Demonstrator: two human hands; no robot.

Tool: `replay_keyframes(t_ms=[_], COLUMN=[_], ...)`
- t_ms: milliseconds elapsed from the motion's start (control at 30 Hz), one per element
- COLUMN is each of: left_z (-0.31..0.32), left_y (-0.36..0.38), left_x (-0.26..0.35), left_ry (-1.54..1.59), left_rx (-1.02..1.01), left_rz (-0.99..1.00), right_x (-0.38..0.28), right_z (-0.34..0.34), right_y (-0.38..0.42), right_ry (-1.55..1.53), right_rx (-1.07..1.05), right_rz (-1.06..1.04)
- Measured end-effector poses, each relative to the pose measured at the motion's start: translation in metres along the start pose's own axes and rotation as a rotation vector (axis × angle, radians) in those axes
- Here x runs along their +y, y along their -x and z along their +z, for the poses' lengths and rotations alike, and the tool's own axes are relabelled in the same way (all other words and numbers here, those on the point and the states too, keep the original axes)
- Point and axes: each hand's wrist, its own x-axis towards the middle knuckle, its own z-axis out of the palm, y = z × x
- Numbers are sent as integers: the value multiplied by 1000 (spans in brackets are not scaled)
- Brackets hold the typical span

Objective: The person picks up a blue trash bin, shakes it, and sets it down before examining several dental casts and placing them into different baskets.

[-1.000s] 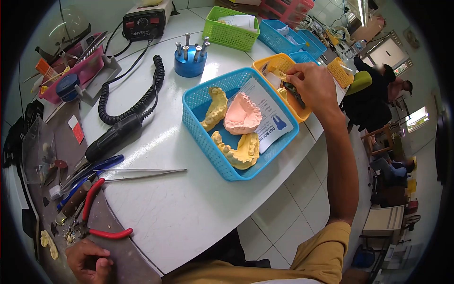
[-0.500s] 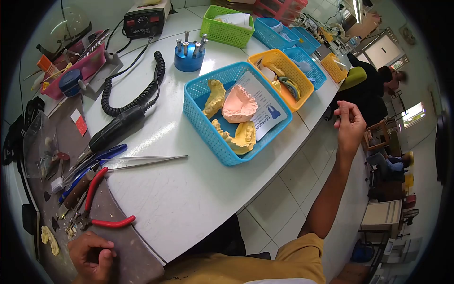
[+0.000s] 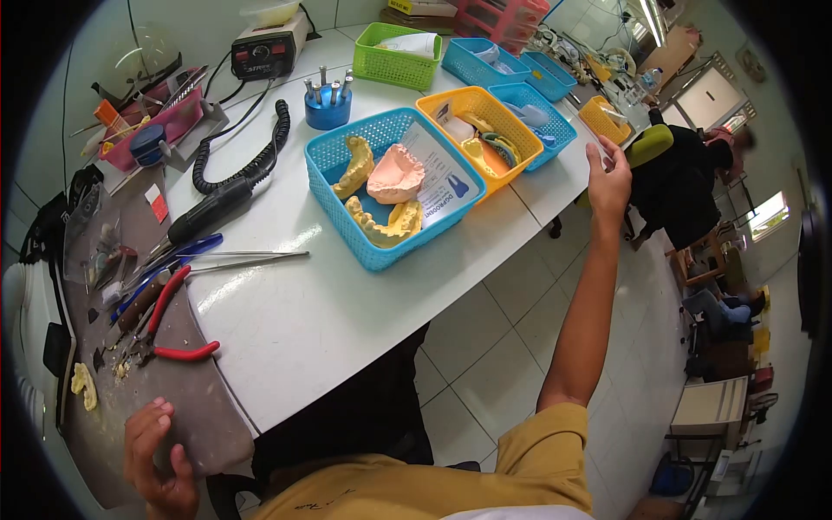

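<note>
At lower left, my left hand (image 3: 158, 459) rests at the edge of the brown bench mat, its thumb and fingers apart and nothing in it. My stretched-out right hand (image 3: 610, 184) is over the far right edge of the table, near a blue basket (image 3: 563, 146). Its thumb and fingers are apart, and I see nothing held. On the table, a larger blue basket (image 3: 347, 238) contains a pink dental cast (image 3: 395, 176), yellowish dental casts (image 3: 381, 227) and a printed paper (image 3: 444, 178). Beside it, a yellow basket (image 3: 504, 184) holds more dental pieces.
Red-handled pliers (image 3: 165, 303), tweezers (image 3: 251, 256) and a black handpiece (image 3: 208, 212) with a coiled cord lie at left. A blue bur stand (image 3: 328, 108), control box (image 3: 267, 56) and green basket (image 3: 390, 65) stand behind. A person in black (image 3: 680, 178) is at right.
My right hand has moved left and up, and its fingers have opened from a curl. My left fingers have spread. The view has shifted, so the table and baskets appear farther left.
</note>
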Motion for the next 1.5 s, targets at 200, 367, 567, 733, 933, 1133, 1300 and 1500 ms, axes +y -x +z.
replay_keyframes(t_ms=[200,367,567,733,933,1133,1300,1500], left_z=[16,36,53,51,50,45,41,41], left_y=[38,35,41,44,45,48,50,50], left_x=[11,7,-1,-2,0,-2,-3,-3], left_ry=[-216,-418,-570,-562,-521,-502,-477,-468], left_rx=[75,210,306,313,282,234,202,208], left_rz=[19,57,44,59,51,55,75,88], right_x=[54,-39,-130,-145,-149,-155,-147,-148], right_z=[32,10,20,59,82,86,90,88], right_y=[23,21,-2,-13,-12,-4,-4,-3], right_ry=[141,41,127,508,682,797,809,753], right_rx=[154,323,-262,-595,-560,-581,-571,-568], right_rz=[446,-124,-469,-537,-467,-447,-451,-412])
